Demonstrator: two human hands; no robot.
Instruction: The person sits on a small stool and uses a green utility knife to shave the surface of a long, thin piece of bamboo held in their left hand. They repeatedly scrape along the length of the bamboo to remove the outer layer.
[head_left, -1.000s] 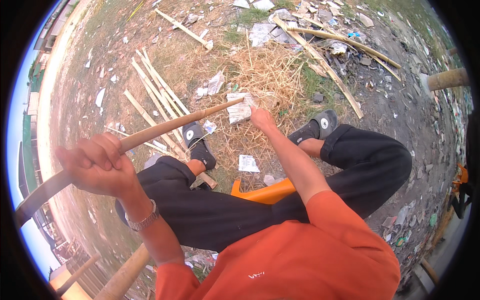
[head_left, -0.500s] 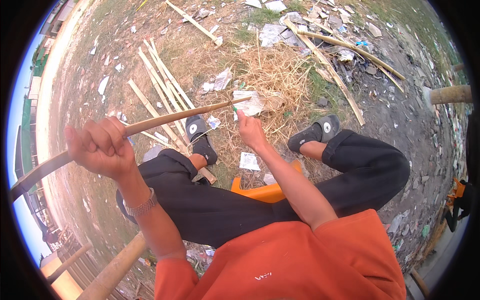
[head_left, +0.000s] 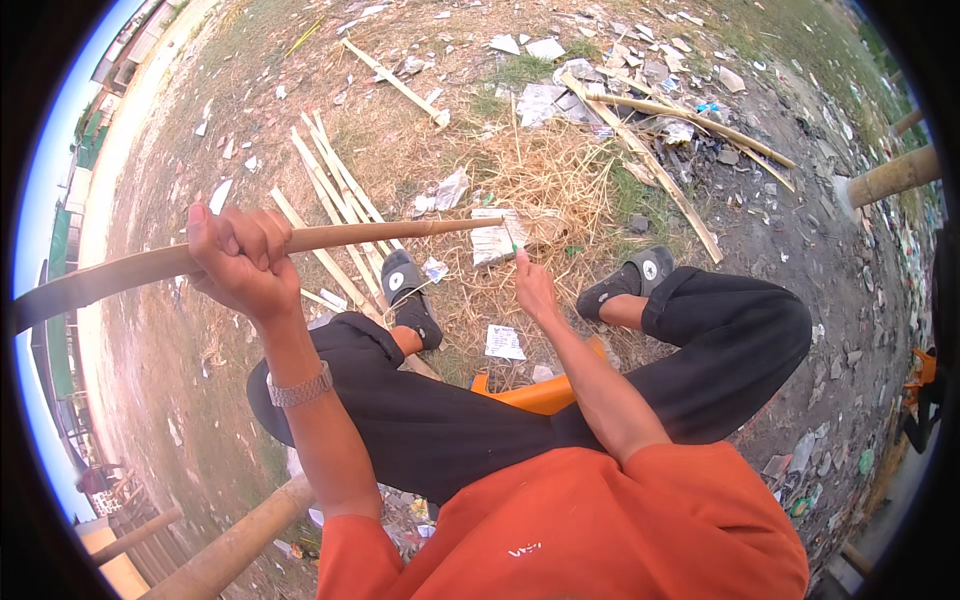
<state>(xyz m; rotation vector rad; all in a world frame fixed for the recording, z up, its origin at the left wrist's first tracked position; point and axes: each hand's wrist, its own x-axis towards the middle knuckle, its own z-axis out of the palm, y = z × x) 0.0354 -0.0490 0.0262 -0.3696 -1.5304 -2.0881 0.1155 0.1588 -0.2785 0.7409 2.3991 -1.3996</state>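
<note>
My left hand (head_left: 245,258) is raised and closed round a long bamboo strip (head_left: 390,232). The strip runs from the left edge to a narrow tip above the ground in the middle. My right hand (head_left: 537,287) grips a small knife (head_left: 514,243) with a green handle. Its thin blade points up at the strip's tip; whether the two touch, I cannot tell. Under the tip, on the ground, lies a pale flat block (head_left: 495,248) beside dry straw (head_left: 560,180).
Split bamboo strips (head_left: 330,180) lie beyond my left foot. More bamboo pieces (head_left: 690,118) are at the far right among scraps. An orange plastic stool (head_left: 535,395) shows between my legs. A bamboo pole (head_left: 235,540) is at lower left, and a thick post (head_left: 893,178) at right.
The knife has moved right along the strip to its tip. My left hand, still round the strip, has shifted right and slightly up in the view.
</note>
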